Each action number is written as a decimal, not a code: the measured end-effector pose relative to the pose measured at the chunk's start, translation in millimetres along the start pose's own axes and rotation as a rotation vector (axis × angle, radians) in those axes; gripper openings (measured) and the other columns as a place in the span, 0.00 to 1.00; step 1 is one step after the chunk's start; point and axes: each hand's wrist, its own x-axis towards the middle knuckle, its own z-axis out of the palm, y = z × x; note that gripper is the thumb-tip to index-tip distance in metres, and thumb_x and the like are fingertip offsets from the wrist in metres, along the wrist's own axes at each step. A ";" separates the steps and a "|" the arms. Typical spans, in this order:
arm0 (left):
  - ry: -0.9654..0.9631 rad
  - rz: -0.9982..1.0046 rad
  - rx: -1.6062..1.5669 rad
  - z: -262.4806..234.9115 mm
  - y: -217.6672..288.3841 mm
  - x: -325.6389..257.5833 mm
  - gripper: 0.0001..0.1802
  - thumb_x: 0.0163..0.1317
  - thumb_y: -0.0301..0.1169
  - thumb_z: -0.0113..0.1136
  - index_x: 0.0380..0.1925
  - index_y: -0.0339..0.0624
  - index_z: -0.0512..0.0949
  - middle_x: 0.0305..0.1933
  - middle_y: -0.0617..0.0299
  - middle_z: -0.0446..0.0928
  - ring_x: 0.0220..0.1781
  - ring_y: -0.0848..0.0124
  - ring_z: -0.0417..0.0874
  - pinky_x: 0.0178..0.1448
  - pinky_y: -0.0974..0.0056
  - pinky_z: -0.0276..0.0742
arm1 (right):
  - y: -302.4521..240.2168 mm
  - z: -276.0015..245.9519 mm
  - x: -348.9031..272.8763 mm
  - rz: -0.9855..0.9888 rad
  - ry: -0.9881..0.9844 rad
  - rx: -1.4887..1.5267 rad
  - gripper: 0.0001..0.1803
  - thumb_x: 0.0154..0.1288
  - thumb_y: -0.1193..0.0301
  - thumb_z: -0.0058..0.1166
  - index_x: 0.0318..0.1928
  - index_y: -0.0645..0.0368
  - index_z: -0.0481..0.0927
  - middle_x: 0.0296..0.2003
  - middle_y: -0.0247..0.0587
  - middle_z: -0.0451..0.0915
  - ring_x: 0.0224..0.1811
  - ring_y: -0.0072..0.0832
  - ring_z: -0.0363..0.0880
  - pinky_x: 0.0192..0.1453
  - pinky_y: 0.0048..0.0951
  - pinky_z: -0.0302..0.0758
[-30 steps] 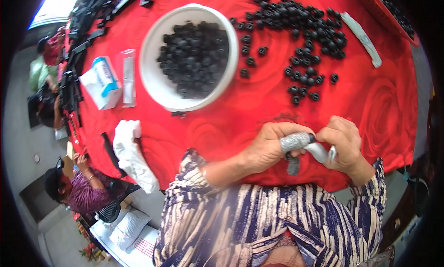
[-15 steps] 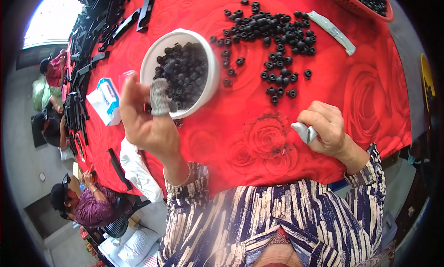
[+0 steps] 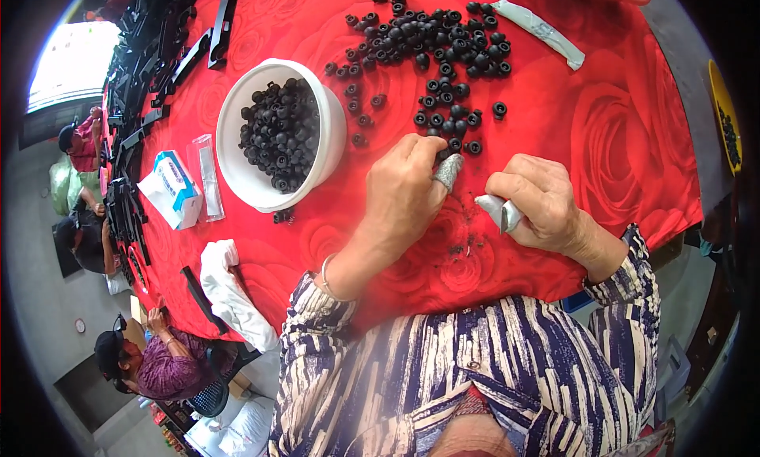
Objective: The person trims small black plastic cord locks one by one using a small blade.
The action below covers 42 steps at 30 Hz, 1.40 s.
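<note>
My left hand is at the near end of a scattered pile of small black round parts. Its thumb, wrapped in grey tape, and fingers close on a small black round part, mostly hidden by the fingertips. Just to the right, my right hand is curled closed around a small pale wrapped piece with a dark slit; its exact kind is unclear. The right thumb also has a whitish covering. To the left stands a white bowl holding many more of the black parts.
A red flowered cloth covers the table. Left of the bowl are a blue-and-white box, a clear plastic strip and a white cloth. Long black parts line the left side. A pale strip lies beyond the pile. Co-workers sit leftward.
My left hand has moved right from the bowl to the near end of the pile and closed on a black part. My right hand has shifted slightly left, still holding the pale piece.
</note>
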 end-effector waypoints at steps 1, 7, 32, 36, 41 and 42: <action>0.001 -0.002 -0.077 -2.0 1.1 -0.3 0.12 0.51 0.28 0.67 0.36 0.37 0.80 0.34 0.56 0.80 0.27 0.64 0.80 0.31 0.63 0.76 | -1.3 -0.2 -0.2 0.004 0.000 -0.002 0.11 0.48 0.74 0.64 0.31 0.60 0.74 0.21 0.38 0.66 0.20 0.33 0.70 0.23 0.34 0.67; -0.294 -0.821 -1.594 -19.7 6.1 -26.2 0.12 0.61 0.30 0.62 0.43 0.36 0.80 0.35 0.64 0.80 0.30 0.80 0.76 0.34 0.74 0.73 | -8.6 -0.1 -1.0 0.123 -0.001 0.141 0.14 0.48 0.76 0.65 0.36 0.62 0.76 0.23 0.38 0.69 0.21 0.32 0.71 0.22 0.32 0.68; -0.564 -0.881 -1.802 -1.1 5.1 -51.4 0.12 0.59 0.30 0.63 0.42 0.36 0.80 0.33 0.63 0.80 0.31 0.78 0.79 0.34 0.73 0.76 | -13.8 -2.0 1.0 0.057 -0.164 0.290 0.20 0.42 0.73 0.70 0.38 0.65 0.79 0.23 0.39 0.74 0.19 0.29 0.74 0.20 0.27 0.68; -0.532 -0.860 -1.846 2.2 4.0 -55.1 0.13 0.58 0.30 0.63 0.42 0.36 0.80 0.34 0.59 0.80 0.32 0.76 0.80 0.28 0.71 0.78 | -12.6 2.6 -2.4 -0.061 -0.069 0.198 0.19 0.43 0.74 0.70 0.38 0.66 0.80 0.22 0.38 0.74 0.17 0.27 0.71 0.18 0.27 0.65; -0.493 -0.800 -1.774 -6.7 13.5 -49.6 0.12 0.61 0.29 0.59 0.42 0.33 0.79 0.32 0.59 0.79 0.30 0.73 0.80 0.28 0.71 0.78 | -14.9 -0.7 -1.8 -0.171 -0.066 0.103 0.22 0.37 0.75 0.65 0.39 0.69 0.79 0.22 0.35 0.71 0.17 0.24 0.67 0.17 0.26 0.59; -0.495 -0.799 -1.781 -8.0 15.1 -48.1 0.12 0.61 0.29 0.59 0.42 0.33 0.79 0.32 0.59 0.79 0.30 0.73 0.80 0.28 0.71 0.78 | -14.5 -2.1 -1.9 -0.214 -0.068 0.075 0.26 0.31 0.75 0.61 0.39 0.71 0.79 0.22 0.34 0.69 0.17 0.22 0.65 0.17 0.25 0.57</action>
